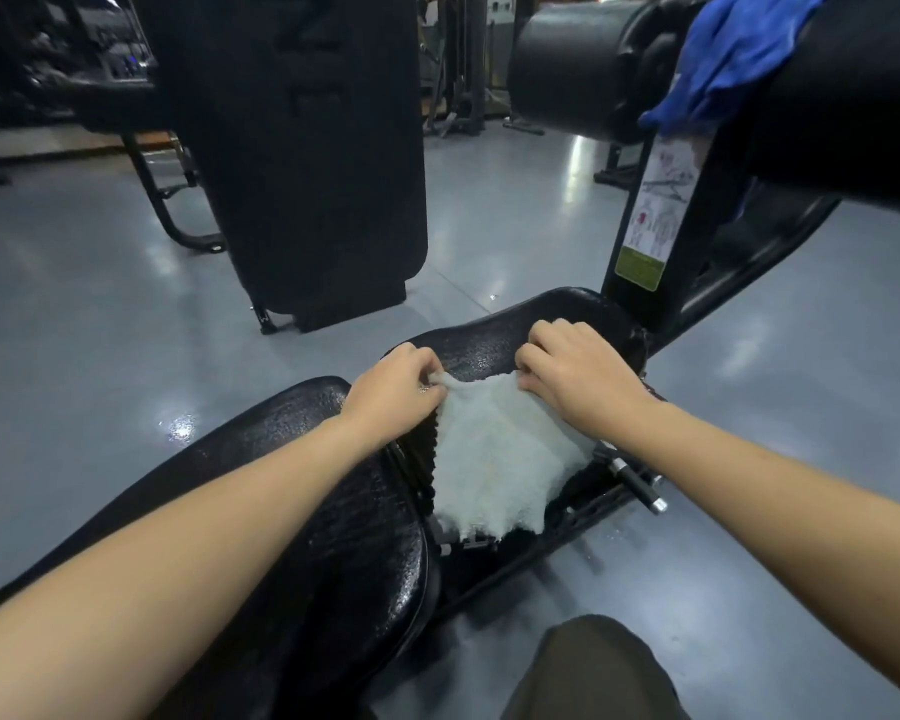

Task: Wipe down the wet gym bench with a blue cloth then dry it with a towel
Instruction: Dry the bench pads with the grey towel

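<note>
Towel: white towel [500, 454] spread over the gap between the two black pads of the desk [333, 511], its far edge held up by both hands, its near edge hanging loose below them over the metal frame.
Left grip: left hand [393, 394] curled, fingers and thumb pinching the far left corner of the towel.
Right grip: right hand [580, 374] curled, fingers bunched on the far right corner of the towel, palm lying over the cloth.
Between the grips: top edge of the towel stretched from one hand to the other, sagging a little in the middle.
Beyond the grips: far pad of the desk, glistening with water drops, bare just past the knuckles.
Near side of the left grip: long near pad, also wet and shiny, running back under the left forearm.
Near side of the right grip: adjustment pin [640, 485] with a silver tip, sticking out just beside the right edge of the towel.
Blue cloth: blue cloth [733, 54] draped over a black roller pad [853, 96], well above and to the right of the right grip, apart from both hands.
Upright below the cloth: black post bearing an instruction label [655, 210].
Floor: grey glossy floor [100, 314] around the desk.
</note>
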